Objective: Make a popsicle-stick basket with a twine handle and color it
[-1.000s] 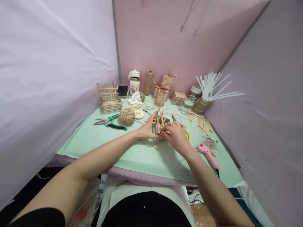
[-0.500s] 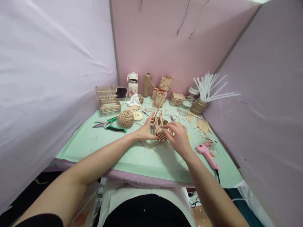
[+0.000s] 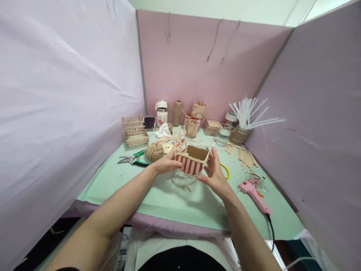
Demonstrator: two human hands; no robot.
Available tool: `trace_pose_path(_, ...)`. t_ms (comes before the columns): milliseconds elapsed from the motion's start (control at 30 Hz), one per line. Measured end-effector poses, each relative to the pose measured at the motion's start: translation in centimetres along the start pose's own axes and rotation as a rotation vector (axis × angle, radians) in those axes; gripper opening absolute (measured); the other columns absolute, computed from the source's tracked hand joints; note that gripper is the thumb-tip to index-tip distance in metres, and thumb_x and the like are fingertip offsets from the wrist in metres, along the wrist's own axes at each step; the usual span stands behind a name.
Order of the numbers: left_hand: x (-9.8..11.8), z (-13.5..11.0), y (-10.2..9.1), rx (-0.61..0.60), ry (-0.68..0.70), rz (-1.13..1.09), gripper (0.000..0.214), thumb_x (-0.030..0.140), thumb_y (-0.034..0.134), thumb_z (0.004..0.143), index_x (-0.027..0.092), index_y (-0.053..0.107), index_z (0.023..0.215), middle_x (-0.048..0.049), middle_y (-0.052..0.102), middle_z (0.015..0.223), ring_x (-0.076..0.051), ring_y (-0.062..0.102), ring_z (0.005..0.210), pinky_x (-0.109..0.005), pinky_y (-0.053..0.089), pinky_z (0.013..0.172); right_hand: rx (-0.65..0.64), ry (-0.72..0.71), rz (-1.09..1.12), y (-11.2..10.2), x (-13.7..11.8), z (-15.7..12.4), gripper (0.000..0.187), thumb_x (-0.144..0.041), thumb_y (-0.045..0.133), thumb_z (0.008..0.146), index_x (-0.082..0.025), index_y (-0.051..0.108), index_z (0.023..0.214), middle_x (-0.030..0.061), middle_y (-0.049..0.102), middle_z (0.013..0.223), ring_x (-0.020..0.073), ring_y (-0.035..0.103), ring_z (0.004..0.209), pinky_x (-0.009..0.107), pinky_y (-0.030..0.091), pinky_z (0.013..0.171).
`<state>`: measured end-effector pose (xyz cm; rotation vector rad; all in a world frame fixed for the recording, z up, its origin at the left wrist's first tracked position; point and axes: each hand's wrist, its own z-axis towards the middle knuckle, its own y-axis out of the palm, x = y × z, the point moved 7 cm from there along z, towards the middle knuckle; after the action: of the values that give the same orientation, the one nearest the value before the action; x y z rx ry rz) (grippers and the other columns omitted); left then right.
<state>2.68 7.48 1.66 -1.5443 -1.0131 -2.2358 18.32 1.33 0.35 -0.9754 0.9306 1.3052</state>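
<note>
A small box made of craft sticks [image 3: 191, 165], with red and plain stripes on its front and an open top, is held up above the table, tilted a little. My left hand [image 3: 167, 162] grips its left end, thumb on the striped front and the other fingers partly hidden behind. At the right end, my right hand [image 3: 216, 176] cups the box, thumb by the lower corner and fingers along the side. A lattice of pale sticks [image 3: 180, 145] rises at the box's left. Beneath it, a loop of twine [image 3: 182, 185] lies on the table.
A twine ball [image 3: 154, 151] and green-handled pruning shears [image 3: 132, 159] lie left. On the right are a pink glue gun [image 3: 256, 195], loose craft sticks [image 3: 246, 159] and a yellow ring-like piece [image 3: 226, 171]. Behind stand a water cup [image 3: 225, 134] and a jar of white glue sticks [image 3: 239, 134].
The box has been turned so its striped front faces me. My right hand has shifted from the lattice to the box's right end. The camera view has tilted up.
</note>
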Motion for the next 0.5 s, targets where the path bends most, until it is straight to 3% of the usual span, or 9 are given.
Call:
trace_pose_path(100, 0.1, -0.1, 0.1, -0.022, -0.022, -0.036, 0.108, 0.021, 0.086, 0.059, 0.036, 0.029, 0.149, -0.0127, 0.045, 0.150, -0.035, 0.049, 0.132, -0.048, 0.043, 0.103, 0.052, -0.087, 0.035, 1.4, -0.7, -0.3, 0.124, -0.053, 0.083, 0.061, -0.036, 0.001, 0.152, 0.0120, 0.016, 0.160, 0.0268, 0.024, 0.148, 0.052, 0.036, 0.113)
trace_pose_path(300, -0.7, 0.7, -1.4, 0.086, -0.009, -0.107, 0.063, 0.034, 0.081, 0.071, 0.022, 0.058, 0.129, -0.0137, 0.064, 0.127, -0.027, 0.062, 0.115, -0.036, 0.049, 0.095, 0.360, -0.173, -0.165, 1.9, -0.3, -1.1, 0.107, -0.043, 0.077, 0.071, -0.028, 0.007, 0.151, 0.0153, 0.017, 0.158, 0.0286, 0.029, 0.144, 0.052, 0.037, 0.112)
trace_pose_path(500, -1.8, 0.8, -1.9, 0.157, -0.094, -0.140, 0.047, 0.033, 0.076, 0.078, 0.021, 0.062, 0.121, -0.0121, 0.068, 0.116, -0.024, 0.067, 0.102, -0.040, 0.053, 0.088, 0.456, -0.238, -0.396, 1.5, 0.4, -1.5, 0.088, -0.041, 0.073, 0.076, -0.026, 0.023, 0.146, 0.0147, 0.032, 0.146, 0.0303, 0.032, 0.139, 0.054, 0.041, 0.107)
